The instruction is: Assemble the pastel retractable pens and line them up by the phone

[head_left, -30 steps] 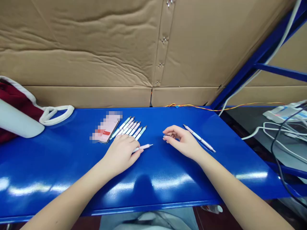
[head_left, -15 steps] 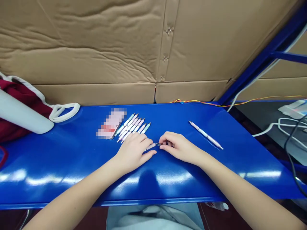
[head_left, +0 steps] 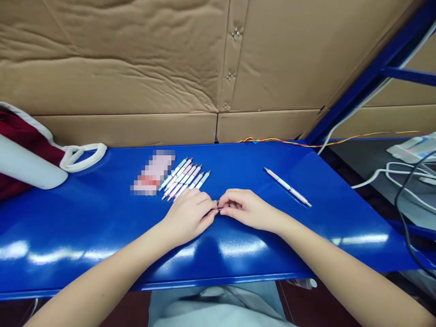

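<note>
My left hand (head_left: 190, 211) is closed, its thumb and fingers pinching a pen that is now almost wholly hidden by them. Against its fingertips, my right hand (head_left: 250, 208) pinches a small, thin dark pen part (head_left: 219, 208) at the end of that pen. Just beyond my left hand lies a row of several pastel pens (head_left: 185, 176), side by side and slanted, their tips pointing away. A single white and pink pen (head_left: 288, 186) lies apart, to the right of my right hand.
A blurred pink packet (head_left: 153, 175) lies left of the pens on the glossy blue table (head_left: 112, 213). At the far left are a white cylinder (head_left: 30, 159) and a dark red bag (head_left: 20, 170). White cables (head_left: 388, 170) run at the right; cardboard (head_left: 136, 68) stands behind.
My two hands have come closer together, and my left thumb has closed onto the pen. The pen's pink barrel, visible before, is now covered. The whole view has shifted slightly.
</note>
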Motion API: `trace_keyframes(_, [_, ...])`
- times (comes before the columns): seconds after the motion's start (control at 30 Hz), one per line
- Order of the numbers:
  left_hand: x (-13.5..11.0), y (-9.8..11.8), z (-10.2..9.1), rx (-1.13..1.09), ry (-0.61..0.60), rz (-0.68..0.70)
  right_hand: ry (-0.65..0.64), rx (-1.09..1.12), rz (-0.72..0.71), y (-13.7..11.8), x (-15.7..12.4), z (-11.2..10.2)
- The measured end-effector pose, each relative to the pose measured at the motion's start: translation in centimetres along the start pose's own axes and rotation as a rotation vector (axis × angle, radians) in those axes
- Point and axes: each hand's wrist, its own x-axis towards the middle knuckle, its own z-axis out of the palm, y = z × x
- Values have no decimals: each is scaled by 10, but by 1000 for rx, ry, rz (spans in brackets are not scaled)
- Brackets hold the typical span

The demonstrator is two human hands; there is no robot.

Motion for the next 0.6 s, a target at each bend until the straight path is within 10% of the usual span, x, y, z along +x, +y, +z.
trace_keyframes(0.6, [-2, -4, -1, 117, -155, -35, -96, -450, 12, -2, -7, -19])
